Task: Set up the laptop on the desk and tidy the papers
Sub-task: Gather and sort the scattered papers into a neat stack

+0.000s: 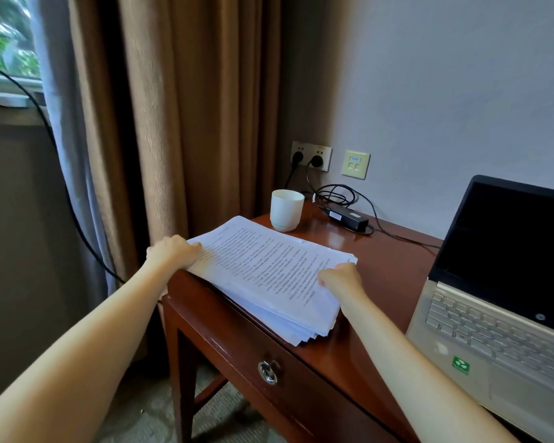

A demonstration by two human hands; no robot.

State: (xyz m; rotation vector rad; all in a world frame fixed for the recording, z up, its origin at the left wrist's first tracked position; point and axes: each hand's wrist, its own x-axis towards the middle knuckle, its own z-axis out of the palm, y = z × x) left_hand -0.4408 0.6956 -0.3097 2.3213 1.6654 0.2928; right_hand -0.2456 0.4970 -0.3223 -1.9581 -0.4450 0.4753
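Observation:
A thick stack of printed papers (266,270) lies on the left end of the dark wooden desk (375,282), its sheets slightly fanned at the near corner. My left hand (173,252) grips the stack's left edge, fingers curled over it. My right hand (341,278) holds the stack's right edge, thumb on top. A silver laptop (499,298) stands open at the right with a dark screen, apart from the papers.
A white cup (286,210) stands just behind the papers. A black power adapter (347,217) with coiled cable lies near wall sockets (311,156). Brown curtains (189,123) hang at the desk's left. A drawer with a metal pull (268,372) faces me.

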